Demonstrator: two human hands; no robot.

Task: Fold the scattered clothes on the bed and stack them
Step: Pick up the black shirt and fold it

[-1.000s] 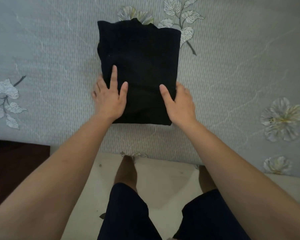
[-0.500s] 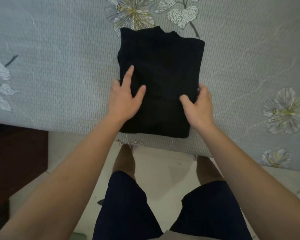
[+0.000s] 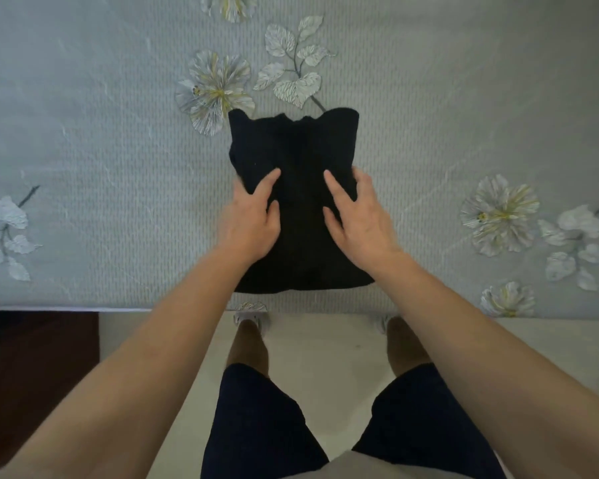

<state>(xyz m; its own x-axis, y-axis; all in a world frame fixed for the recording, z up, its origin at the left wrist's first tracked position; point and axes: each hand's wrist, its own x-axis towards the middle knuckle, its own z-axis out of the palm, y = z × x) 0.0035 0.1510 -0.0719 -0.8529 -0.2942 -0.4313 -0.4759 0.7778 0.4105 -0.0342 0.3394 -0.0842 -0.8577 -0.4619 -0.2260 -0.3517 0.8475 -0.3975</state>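
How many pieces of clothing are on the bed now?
1: a folded black garment near the edge of the bed, gripped by left hand and right hand. Others may lie off-camera.

No word, number, brand or sign can be read anywhere in this view. The bed cover carries only a printed pattern of flowers and leaves, with no letters. The folded black garment shows no readable label on its visible side, though the cloth is so dark that a small tag could perhaps be lost in it.
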